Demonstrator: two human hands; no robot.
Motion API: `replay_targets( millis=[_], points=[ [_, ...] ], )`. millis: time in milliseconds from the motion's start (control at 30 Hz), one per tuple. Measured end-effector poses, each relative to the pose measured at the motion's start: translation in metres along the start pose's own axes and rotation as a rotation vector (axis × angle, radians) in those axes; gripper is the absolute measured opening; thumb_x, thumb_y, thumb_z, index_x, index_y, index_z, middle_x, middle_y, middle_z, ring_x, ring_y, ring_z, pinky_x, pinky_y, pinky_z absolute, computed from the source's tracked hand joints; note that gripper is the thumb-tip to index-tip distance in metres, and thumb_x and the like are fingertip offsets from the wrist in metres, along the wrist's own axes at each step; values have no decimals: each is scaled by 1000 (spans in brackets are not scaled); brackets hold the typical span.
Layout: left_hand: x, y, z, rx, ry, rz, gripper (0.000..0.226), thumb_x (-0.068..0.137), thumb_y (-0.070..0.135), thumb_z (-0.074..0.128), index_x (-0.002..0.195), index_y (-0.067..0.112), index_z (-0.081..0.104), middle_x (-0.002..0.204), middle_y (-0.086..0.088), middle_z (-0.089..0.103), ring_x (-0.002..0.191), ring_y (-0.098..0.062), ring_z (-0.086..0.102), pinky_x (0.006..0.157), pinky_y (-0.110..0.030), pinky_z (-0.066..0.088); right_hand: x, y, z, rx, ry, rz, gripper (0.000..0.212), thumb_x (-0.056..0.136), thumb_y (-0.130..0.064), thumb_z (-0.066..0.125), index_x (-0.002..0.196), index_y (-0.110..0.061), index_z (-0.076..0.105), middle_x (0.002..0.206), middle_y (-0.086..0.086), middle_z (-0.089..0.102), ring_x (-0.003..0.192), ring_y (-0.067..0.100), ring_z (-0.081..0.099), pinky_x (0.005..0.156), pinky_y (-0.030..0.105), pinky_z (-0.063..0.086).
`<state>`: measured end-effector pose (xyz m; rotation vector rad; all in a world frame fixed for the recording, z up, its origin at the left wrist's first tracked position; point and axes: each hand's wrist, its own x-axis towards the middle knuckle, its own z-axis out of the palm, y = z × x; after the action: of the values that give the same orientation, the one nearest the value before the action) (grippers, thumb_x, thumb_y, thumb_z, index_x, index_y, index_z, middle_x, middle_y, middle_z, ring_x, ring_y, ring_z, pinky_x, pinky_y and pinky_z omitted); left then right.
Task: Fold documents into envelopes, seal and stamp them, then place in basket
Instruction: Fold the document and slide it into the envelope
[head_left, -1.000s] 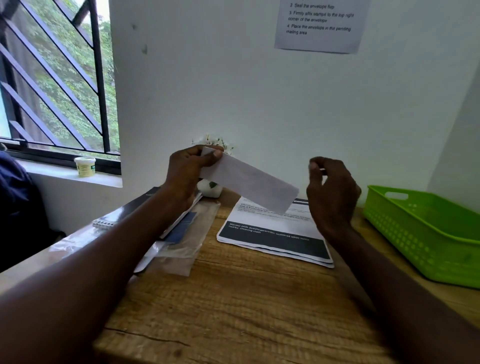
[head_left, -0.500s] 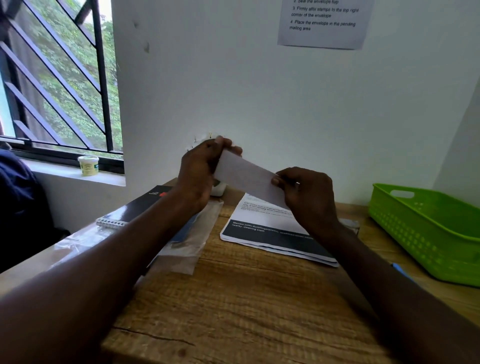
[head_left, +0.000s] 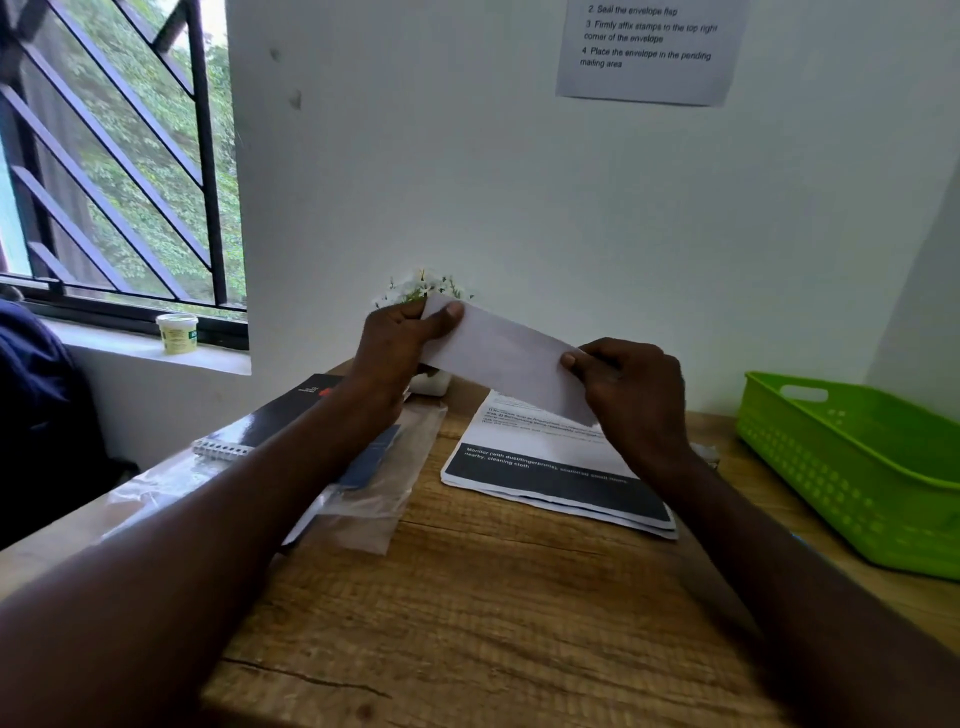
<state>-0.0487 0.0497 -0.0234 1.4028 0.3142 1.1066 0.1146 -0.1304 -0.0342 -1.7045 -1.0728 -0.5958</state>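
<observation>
While the papers (head_left: 550, 467) are lying on the desk (head_left: 467, 623), the left hand (head_left: 395, 348) is pinching the envelope (head_left: 506, 358) at its 10 o'clock end and the right hand (head_left: 634, 395) is pinching its 4 o'clock end, keeping it raised above the desk. The basket (head_left: 852, 467) is sitting at 3 o'clock.

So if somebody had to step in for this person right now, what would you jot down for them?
Left hand pinches the upper left end of the white envelope; right hand pinches its lower right end. It is held in the air above the desk.
Printed documents lie stacked on the desk beneath.
Green basket sits at the right; no envelope shows in it.
Whether it is filled, sealed or stamped cannot be told.
Left: finish it, then basket it.
</observation>
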Motion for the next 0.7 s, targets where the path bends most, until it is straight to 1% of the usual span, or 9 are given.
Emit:
replay_targets(
  millis=[100, 167, 200, 267, 367, 433, 500, 600, 700],
  points=[
    [1, 1, -4, -92, 63, -77, 18, 89, 20, 78, 102, 9, 76, 98, -15, 76, 94, -34, 70, 78, -46, 58, 7, 13, -2, 189, 60, 225, 19, 86, -37, 78, 95, -20, 82, 83, -5, 77, 83, 15, 73, 73, 28, 54],
    [-2, 0, -3, -50, 84, -104, 21, 86, 25, 82, 100, 9, 77, 102, -18, 78, 97, -41, 74, 82, -60, 61, 10, 20, 3, 406, 95, 405, 27, 82, -36, 83, 100, -16, 81, 91, -1, 78, 90, 19, 74, 85, 38, 60],
    [-2, -2, -2, 17, 90, -94, 24, 86, 28, 82, 98, 7, 77, 99, -20, 78, 93, -44, 75, 77, -65, 60, 11, 21, 4, 472, 125, 473, 30, 81, -39, 83, 100, -17, 81, 93, -1, 78, 92, 21, 73, 87, 46, 61],
    [-5, -7, 2, 243, 86, 17, 31, 90, 32, 79, 94, 1, 75, 83, -22, 76, 70, -44, 75, 63, -59, 62, 11, 20, 7, 499, 197, 541, 26, 85, -42, 79, 97, -19, 79, 93, -1, 76, 89, 23, 72, 73, 50, 64],
    [-8, -13, 12, 530, 102, 206, 38, 96, 36, 71, 79, 2, 69, 62, -13, 68, 49, -27, 66, 49, -37, 53, 12, 14, 5, 414, 272, 548, 14, 95, -34, 71, 95, -20, 74, 89, 3, 72, 58, 21, 69, 46, 36, 56],
    [-5, -17, 16, 686, 154, 269, 38, 95, 41, 71, 69, 13, 65, 61, 1, 62, 57, -19, 61, 57, -33, 44, 9, 14, 5, 299, 307, 508, 12, 96, -32, 69, 95, -21, 71, 77, -4, 69, 48, 21, 65, 48, 42, 58],
    [-3, -22, 19, 746, 198, 276, 33, 92, 46, 71, 77, 17, 69, 72, 7, 65, 69, -15, 61, 63, -33, 42, 6, 17, 5, 227, 316, 463, 8, 96, -31, 67, 99, -23, 67, 65, -5, 65, 55, 26, 66, 59, 48, 60],
    [-6, -25, 19, 742, 222, 269, 28, 91, 49, 71, 94, 21, 69, 87, 11, 67, 80, -14, 64, 71, -33, 47, 0, 20, 5, 135, 263, 365, 11, 99, -28, 62, 110, -28, 63, 63, 0, 65, 60, 25, 66, 63, 39, 56],
    [-14, -18, 20, 811, 210, 311, 29, 94, 49, 67, 108, 24, 66, 88, 8, 71, 80, -16, 65, 69, -30, 41, -3, 17, 1, 32, 183, 327, 7, 98, -27, 59, 101, -27, 66, 71, 3, 71, 71, 28, 69, 65, 32, 48]
  ],
)
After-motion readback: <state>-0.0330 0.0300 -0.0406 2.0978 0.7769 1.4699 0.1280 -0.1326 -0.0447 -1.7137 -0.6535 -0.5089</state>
